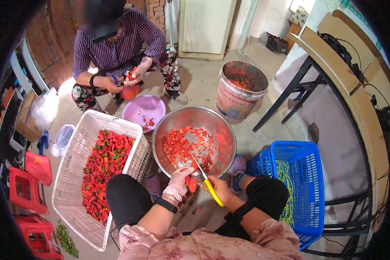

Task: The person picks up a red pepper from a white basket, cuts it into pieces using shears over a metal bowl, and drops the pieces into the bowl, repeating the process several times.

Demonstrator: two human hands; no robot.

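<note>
My left hand (177,183), in a clear glove, is closed around red peppers (191,184) at the near rim of the steel bowl (226,143). Yellow-handled scissors (212,191) are gripped in my right hand (221,190), their blades pointing up toward the bowl beside the pepper tip. Cut red pepper pieces (182,143) cover much of the bowl's bottom. Whole red peppers, a few greenish, (104,169) fill part of the white basket (67,190) on the left.
A co-worker (117,52) sits across at the upper left, holding red peppers and scissors over a pink basin (154,102). A stained bucket (236,97) stands beyond the bowl. To the right is a blue crate (310,190) with green strands. Red stools (27,190) stand far left.
</note>
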